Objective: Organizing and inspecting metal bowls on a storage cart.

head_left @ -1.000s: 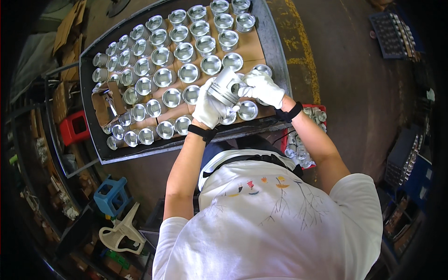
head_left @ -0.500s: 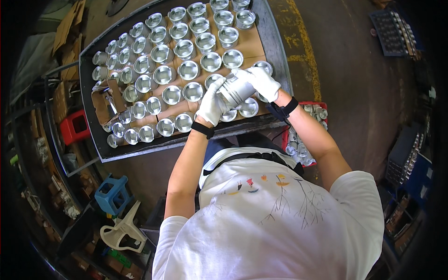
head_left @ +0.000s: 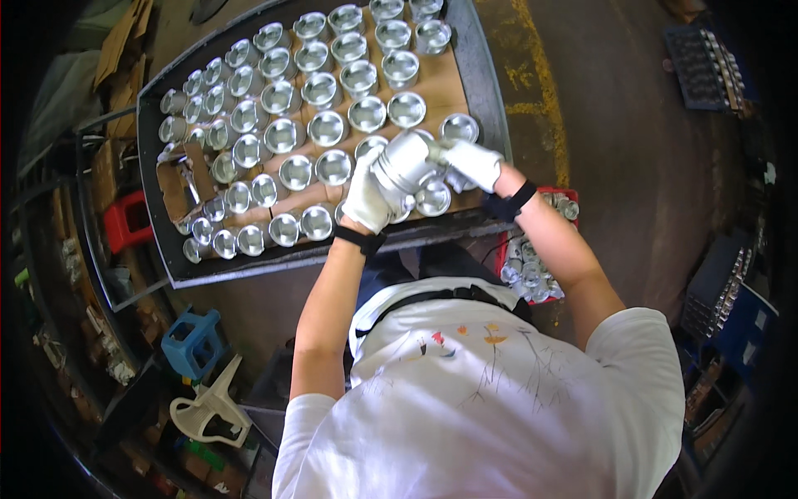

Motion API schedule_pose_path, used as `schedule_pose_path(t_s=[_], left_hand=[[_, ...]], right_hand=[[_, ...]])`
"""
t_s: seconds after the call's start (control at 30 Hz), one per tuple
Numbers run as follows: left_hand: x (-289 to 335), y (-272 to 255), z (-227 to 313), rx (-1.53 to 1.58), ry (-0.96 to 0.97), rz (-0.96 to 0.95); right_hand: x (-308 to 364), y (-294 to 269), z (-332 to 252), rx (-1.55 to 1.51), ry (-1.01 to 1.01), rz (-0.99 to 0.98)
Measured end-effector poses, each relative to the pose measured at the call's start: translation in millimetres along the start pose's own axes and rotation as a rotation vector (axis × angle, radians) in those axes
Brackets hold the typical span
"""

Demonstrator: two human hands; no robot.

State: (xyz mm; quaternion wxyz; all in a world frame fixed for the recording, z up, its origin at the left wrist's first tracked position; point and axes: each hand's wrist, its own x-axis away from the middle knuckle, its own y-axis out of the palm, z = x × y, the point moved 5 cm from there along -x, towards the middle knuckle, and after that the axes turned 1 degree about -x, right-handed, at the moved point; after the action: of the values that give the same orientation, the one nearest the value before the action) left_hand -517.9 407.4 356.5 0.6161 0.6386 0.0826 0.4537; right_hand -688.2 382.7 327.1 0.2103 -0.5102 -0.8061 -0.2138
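Note:
My gloved left hand (head_left: pixel 366 196) is closed around a silver metal piston (head_left: pixel 407 162). The piston is tilted above the near right part of a large tray (head_left: pixel 490 100), its grooved ring end toward the left palm. My gloved right hand (head_left: pixel 474 163) is at the piston's other end, fingers together and bent toward its skirt. Whether those fingertips hold a small thing is too blurred to tell. Beneath and around both hands stand several more pistons (head_left: pixel 334 167) in rows on brown cardboard (head_left: pixel 436 79). The pistons directly under my hands are partly hidden.
A red crate (head_left: pixel 553 293) with metal parts stands on the floor by the tray's near right corner. To the left are a red stool (head_left: pixel 126 223), a blue stool (head_left: pixel 191 343) and a white plastic chair (head_left: pixel 208 416). Racks of parts (head_left: pixel 716 287) line the right side.
My right hand has drawn back from over the piston's skirt toward its end, showing more of the piston. The left hand has shifted slightly left, still holding it.

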Motion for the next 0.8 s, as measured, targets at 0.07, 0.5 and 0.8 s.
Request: schedule_pose_path(t_s=[0.07,0.5,0.8], left_hand=[[-9.6,3.3,-2.4,0.016,0.007,0.052],[-19.6,-91.4,11.7,-0.003,-0.144,0.064],[-6.3,-136.4,47.5,0.096,-0.185,0.225]], right_hand=[[-7.2,-2.7,26.0,-0.284,-0.026,-0.022],[-95.3,-126.6,21.6,0.679,0.066,0.847],[-169.2,-158.0,58.2,0.753,0.427,0.779]])
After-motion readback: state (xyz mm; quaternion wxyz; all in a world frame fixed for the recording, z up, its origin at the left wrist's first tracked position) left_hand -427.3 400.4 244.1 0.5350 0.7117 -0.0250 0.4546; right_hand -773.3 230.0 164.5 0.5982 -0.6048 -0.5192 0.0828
